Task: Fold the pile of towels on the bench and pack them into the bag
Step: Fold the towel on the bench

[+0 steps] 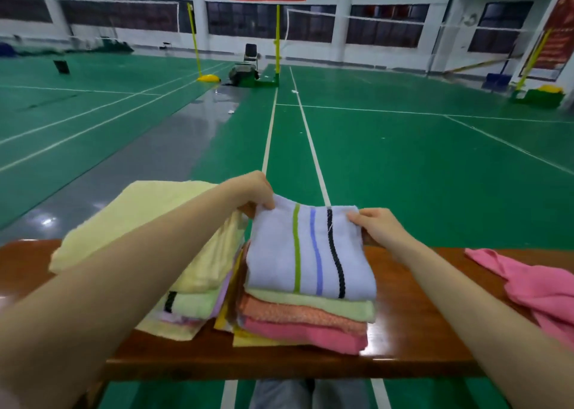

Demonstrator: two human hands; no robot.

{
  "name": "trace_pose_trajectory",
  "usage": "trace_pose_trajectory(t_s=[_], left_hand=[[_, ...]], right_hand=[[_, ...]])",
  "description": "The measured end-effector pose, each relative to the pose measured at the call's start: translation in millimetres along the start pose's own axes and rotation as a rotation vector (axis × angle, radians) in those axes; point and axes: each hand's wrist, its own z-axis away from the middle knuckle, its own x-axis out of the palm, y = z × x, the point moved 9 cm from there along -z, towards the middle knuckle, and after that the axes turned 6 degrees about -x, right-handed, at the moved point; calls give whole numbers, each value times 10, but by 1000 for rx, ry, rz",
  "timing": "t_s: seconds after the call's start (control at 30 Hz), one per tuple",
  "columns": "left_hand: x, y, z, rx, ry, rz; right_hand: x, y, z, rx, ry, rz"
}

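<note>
The bench (403,331) is brown wood under a glossy varnish that mirrors the lights near its front edge. The striped towel (273,259) topping the middle stack is matt, fuzzy terry cloth. Below it, the orange towel (295,315) has a coarser, waffle-like weave and the pink towel (310,334) a soft nap. The yellow towel (149,219) toward the left end is matt and fluffy. The floor (403,160) is smooth and shiny.

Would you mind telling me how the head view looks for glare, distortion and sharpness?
In the head view, wide-angle distortion tilts the far wall, which is also soft; glare spots the grey floor strip and the bench; the striped towel is sharp.
</note>
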Motion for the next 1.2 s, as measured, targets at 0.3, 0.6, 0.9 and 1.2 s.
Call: trace_pose_trajectory(t_s=[0.3,0.6,0.9,1.2], left_hand=[[827,380,112,324,355,-460],[1027,161,173,305,397,-413],[1023,163,215,307,411,-402],[1002,174,224,321,462,-396]], right_hand=[[605,-94,265,-200,27,652],[739,166,465,-71,42,625],[728,143,495,-79,31,608],[725,142,508,-85,33,592]])
